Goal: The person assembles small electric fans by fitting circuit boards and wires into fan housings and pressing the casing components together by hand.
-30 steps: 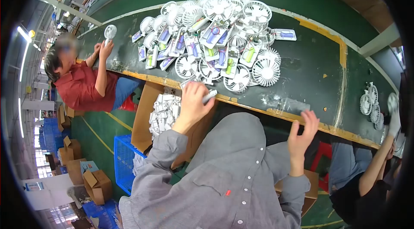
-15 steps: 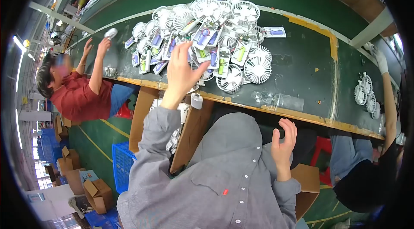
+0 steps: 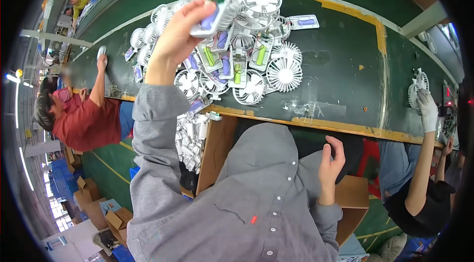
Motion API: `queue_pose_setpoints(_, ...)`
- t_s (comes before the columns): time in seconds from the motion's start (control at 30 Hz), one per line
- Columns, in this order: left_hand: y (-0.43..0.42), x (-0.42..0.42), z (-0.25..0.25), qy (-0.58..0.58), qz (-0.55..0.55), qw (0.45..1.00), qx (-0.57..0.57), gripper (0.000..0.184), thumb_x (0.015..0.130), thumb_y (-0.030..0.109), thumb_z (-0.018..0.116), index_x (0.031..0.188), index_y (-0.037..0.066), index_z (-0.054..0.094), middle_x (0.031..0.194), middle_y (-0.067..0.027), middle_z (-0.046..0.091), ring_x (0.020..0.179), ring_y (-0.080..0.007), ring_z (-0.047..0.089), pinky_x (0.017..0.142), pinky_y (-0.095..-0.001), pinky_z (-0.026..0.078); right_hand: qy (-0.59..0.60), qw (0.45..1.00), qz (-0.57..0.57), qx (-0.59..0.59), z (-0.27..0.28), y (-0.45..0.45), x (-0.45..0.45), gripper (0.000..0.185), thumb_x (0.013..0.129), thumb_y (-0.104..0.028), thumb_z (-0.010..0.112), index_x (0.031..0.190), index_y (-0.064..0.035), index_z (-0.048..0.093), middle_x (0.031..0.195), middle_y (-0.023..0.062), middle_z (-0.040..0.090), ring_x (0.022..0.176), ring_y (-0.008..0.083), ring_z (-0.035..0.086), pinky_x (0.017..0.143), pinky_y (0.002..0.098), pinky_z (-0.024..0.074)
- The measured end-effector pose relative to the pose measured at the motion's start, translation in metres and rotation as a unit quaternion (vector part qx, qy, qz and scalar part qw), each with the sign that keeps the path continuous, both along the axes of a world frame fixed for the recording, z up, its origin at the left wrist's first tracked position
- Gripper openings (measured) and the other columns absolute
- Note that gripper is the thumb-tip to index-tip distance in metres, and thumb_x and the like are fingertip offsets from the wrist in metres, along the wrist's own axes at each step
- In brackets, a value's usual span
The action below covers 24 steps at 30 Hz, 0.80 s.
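My left hand (image 3: 178, 29) is closed around a small white handheld fan (image 3: 209, 24), raised over the left part of a pile. The fan's handle lies open, showing a purple battery and a bit of green circuit board. Beneath it, the pile of white fans (image 3: 285, 73) spreads over the dark worktable (image 3: 340, 84), with purple and yellow-green batteries visible in several handles. Near my lap, below the table edge, my right hand (image 3: 330, 169) is empty, its thumb and fingers apart.
A cardboard box (image 3: 217, 151) beside my legs holds white plastic parts (image 3: 191, 138). To the left sits a person in a red shirt (image 3: 89, 124). On the right, another person's gloved hand (image 3: 427, 109) touches white fans (image 3: 417, 87). A second carton (image 3: 351, 198) stands at my right.
My left hand has taken a fan from the pile and lifted it up and leftward. My right hand has barely moved. The right-hand person's glove has come down to the fans there.
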State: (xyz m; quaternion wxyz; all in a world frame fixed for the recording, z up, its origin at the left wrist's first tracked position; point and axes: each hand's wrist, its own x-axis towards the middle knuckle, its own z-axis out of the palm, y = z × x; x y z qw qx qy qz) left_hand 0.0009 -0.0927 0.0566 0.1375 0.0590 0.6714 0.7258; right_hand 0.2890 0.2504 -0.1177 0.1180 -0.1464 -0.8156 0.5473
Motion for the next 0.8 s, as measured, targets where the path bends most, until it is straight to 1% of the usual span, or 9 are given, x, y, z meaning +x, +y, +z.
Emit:
queue_pose_setpoints(0.13,0.074,0.030,0.044,0.134,0.017,0.985,0.109,0.044,0.096,0.021,0.060,0.134,0.002,0.048,0.114,-0.0148,0.066,0.089,-0.0107,0.064,0.069,-0.0238,0.054,0.011,0.987,0.016,-0.161,0.034,-0.005,-0.014,0.024,0.096,-0.014,0.055,0.110,0.0045,0.062,0.110,0.0148,0.066,0.103,0.0260,0.063,0.094,0.0372,0.0477)
queue_pose_setpoints(0.2,0.111,0.052,0.058,0.225,-0.080,0.969,0.069,0.057,0.093,0.011,0.062,0.144,0.002,0.039,0.112,-0.0162,0.066,0.090,-0.0132,0.067,0.069,-0.0252,0.057,0.069,0.947,0.068,-0.306,0.064,-0.002,-0.024,0.036,0.099,-0.025,0.051,0.112,0.0071,0.060,0.111,0.0176,0.066,0.104,0.0279,0.064,0.095,0.0393,0.0482)
queue_pose_setpoints(0.27,0.152,0.086,0.064,0.169,-0.158,0.968,0.097,0.063,0.080,0.003,0.078,0.134,0.007,0.044,0.108,-0.0100,0.067,0.088,-0.0162,0.069,0.076,-0.0300,0.058,0.116,0.902,0.107,-0.401,0.084,0.006,-0.025,0.059,0.101,-0.044,0.042,0.116,0.0111,0.057,0.111,0.0229,0.065,0.105,0.0324,0.064,0.095,0.0448,0.0490)
queue_pose_setpoints(0.3,0.173,0.101,0.057,0.196,-0.205,0.958,0.036,0.061,0.079,0.008,0.078,0.130,0.006,0.045,0.100,-0.0121,0.068,0.081,-0.0165,0.069,0.072,-0.0276,0.055,0.133,0.861,0.171,-0.460,0.092,0.014,-0.023,0.065,0.101,-0.048,0.037,0.129,0.0092,0.048,0.124,0.0211,0.060,0.118,0.0324,0.057,0.106,0.0465,0.0399)
queue_pose_setpoints(0.37,0.206,0.124,0.024,0.214,-0.290,0.929,-0.083,0.056,0.075,0.018,0.079,0.119,0.001,0.047,0.074,-0.0193,0.063,0.069,-0.0306,0.067,0.060,-0.0371,0.050,0.153,0.825,0.100,-0.535,0.112,0.011,-0.024,0.069,0.102,-0.048,0.035,0.139,0.0112,0.038,0.139,0.0209,0.049,0.130,0.0312,0.047,0.110,0.0445,0.0354)
queue_pose_setpoints(0.4,0.218,0.138,0.015,0.212,-0.293,0.922,-0.137,0.048,0.078,0.013,0.080,0.111,0.003,0.046,0.084,-0.0114,0.068,0.069,-0.0139,0.067,0.060,-0.0280,0.051,0.138,0.849,0.064,-0.505,0.113,0.014,-0.022,0.072,0.102,-0.048,0.035,0.142,0.0116,0.032,0.143,0.0203,0.044,0.134,0.0304,0.043,0.112,0.0433,0.0334)
queue_pose_setpoints(0.5,0.241,0.180,-0.022,0.263,-0.229,0.922,-0.166,0.050,0.073,0.023,0.086,0.097,0.005,0.045,0.074,-0.0103,0.065,0.057,-0.0225,0.064,0.053,-0.0322,0.049,0.107,0.878,0.067,-0.461,0.101,0.029,0.000,0.069,0.102,-0.039,0.040,0.148,0.0100,0.025,0.147,0.0184,0.040,0.137,0.0279,0.040,0.113,0.0391,0.0331)
queue_pose_setpoints(0.63,0.239,0.212,-0.041,0.348,-0.255,0.871,-0.234,0.051,0.067,0.035,0.089,0.083,0.007,0.050,0.065,-0.0047,0.059,0.054,-0.0248,0.060,0.052,-0.0329,0.048,0.089,0.879,0.013,-0.469,0.101,0.032,0.032,0.059,0.097,-0.025,0.054,0.145,0.0042,0.036,0.124,0.0160,0.055,0.119,0.0226,0.053,0.103,0.0342,0.0406)
queue_pose_setpoints(0.8,0.236,0.211,-0.037,0.449,-0.253,0.833,-0.203,0.041,0.072,0.020,0.080,0.105,0.002,0.061,0.102,-0.0126,0.065,0.088,-0.0296,0.065,0.076,-0.0357,0.054,0.015,0.893,0.045,-0.448,0.085,0.044,0.057,0.049,0.093,-0.010,0.057,0.138,0.0036,0.043,0.103,0.0059,0.061,0.095,0.0093,0.057,0.082,0.0247,0.0454)
